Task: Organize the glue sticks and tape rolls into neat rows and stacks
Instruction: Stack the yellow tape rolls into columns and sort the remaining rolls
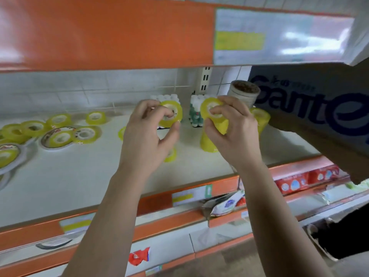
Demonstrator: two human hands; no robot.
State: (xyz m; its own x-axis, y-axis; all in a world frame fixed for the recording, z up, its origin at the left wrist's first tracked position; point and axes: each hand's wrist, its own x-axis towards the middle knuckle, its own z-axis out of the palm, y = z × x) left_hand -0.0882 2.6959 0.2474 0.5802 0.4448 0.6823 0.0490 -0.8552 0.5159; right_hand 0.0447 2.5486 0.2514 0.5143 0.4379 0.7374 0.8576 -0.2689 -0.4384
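the white shelf [79, 176] runs wide under an orange shelf edge [99, 37], with a blue box [319, 108] crowding its right end. two glue stick bundles [196, 114] stand at the back. about eight loose tape rolls [60, 136] lie at the left. the left hand [145, 134] pinches one roll [173, 112]; the right hand [233, 128] grips a second roll [211, 108] over a yellow stack [206, 142].

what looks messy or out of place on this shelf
The yellow tape rolls on the left of the shelf lie flat and scattered, some overlapping, in no row or stack. A lone roll lies near the front, under the left hand. On a lower shelf a crumpled packet hangs over the edge.
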